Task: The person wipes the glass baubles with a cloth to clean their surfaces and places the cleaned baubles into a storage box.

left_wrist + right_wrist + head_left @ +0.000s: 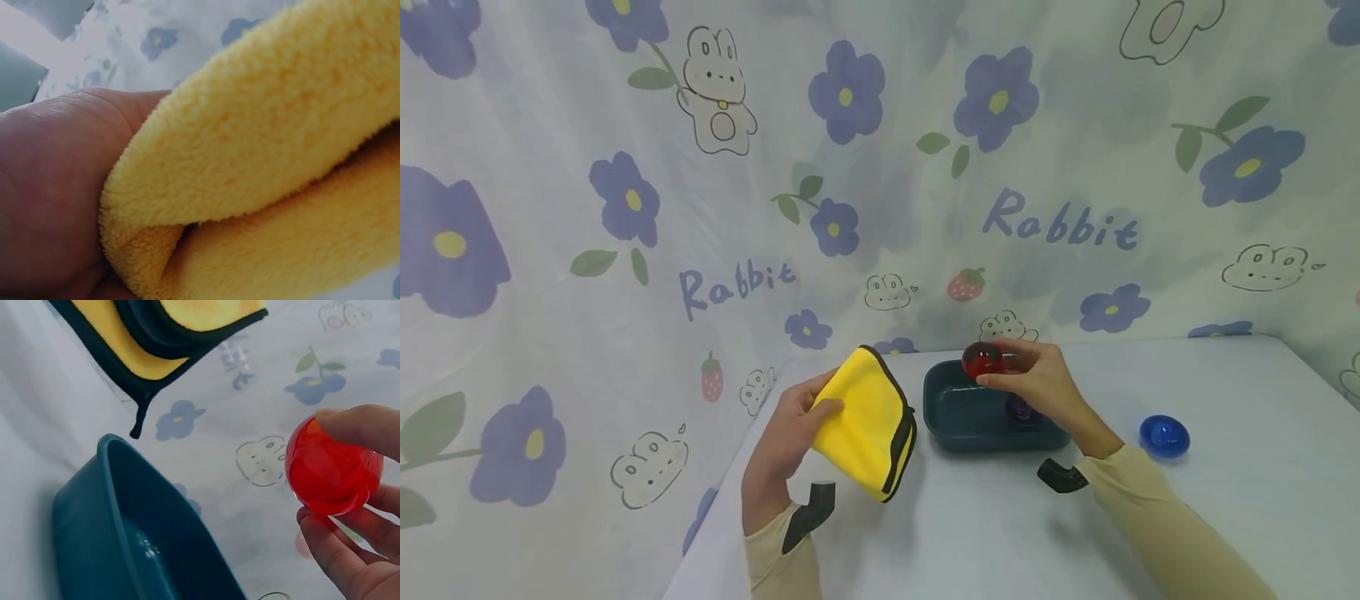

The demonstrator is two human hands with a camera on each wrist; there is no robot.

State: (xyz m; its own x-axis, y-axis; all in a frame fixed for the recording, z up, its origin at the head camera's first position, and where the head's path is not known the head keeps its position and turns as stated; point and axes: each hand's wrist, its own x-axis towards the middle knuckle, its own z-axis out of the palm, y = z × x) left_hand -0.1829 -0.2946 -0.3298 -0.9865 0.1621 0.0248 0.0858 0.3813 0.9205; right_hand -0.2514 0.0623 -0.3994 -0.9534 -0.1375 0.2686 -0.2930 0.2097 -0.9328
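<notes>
My left hand [784,440] grips a folded yellow cloth [859,423] with black edging by its left side, thumb on the near face. In the left wrist view, the fluffy cloth [250,137] is doubled over along the hand. Between thumb and fingers, my right hand [1039,377] pinches a shiny, see-through red ball [334,472]. It holds the ball up over the back of a dark teal basin [947,443]. A dark purple ball [1021,410] lies inside the basin at its right, partly hidden by the right hand.
A clear blue ball [1164,437] rests on the white table [985,533], right of the basin. Behind the table hangs a curtain [880,225] printed with flowers and rabbits. Black curved pieces [809,517] stick out at both sleeve cuffs.
</notes>
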